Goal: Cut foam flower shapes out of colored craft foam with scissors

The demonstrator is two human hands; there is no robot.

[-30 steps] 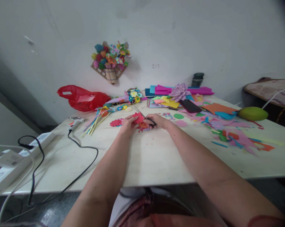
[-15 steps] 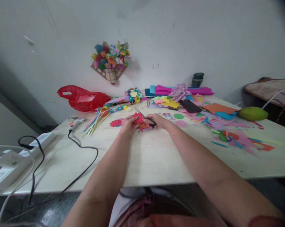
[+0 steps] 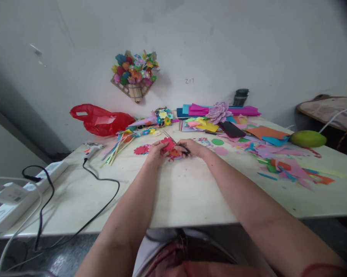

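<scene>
My left hand [image 3: 157, 150] pinches a red scalloped flower cutout [image 3: 168, 144], held just above the table. In my right hand [image 3: 190, 147] is a pair of scissors [image 3: 185, 149] with dark handles, its blades pointing up and left beside the cutout's edge. Below my hands lie orange and purple cut pieces [image 3: 174, 154], partly hidden by the red one. Another red scalloped flower [image 3: 140, 150] rests on the table left of my left hand. A green disc [image 3: 217, 142] and a pink disc [image 3: 220, 151] lie right of my right hand.
A glue gun [image 3: 93, 151] with a black cord and a white power strip [image 3: 46, 175] are at left. Behind stand a red plastic bag [image 3: 104, 122] and paper flowers [image 3: 163, 115]. Coloured scraps [image 3: 294, 169], a dark phone [image 3: 232, 129] and a green-yellow fruit [image 3: 308, 138] lie at right.
Almost nothing differs. The scissors and my hands stay in nearly the same place by the red cutout.
</scene>
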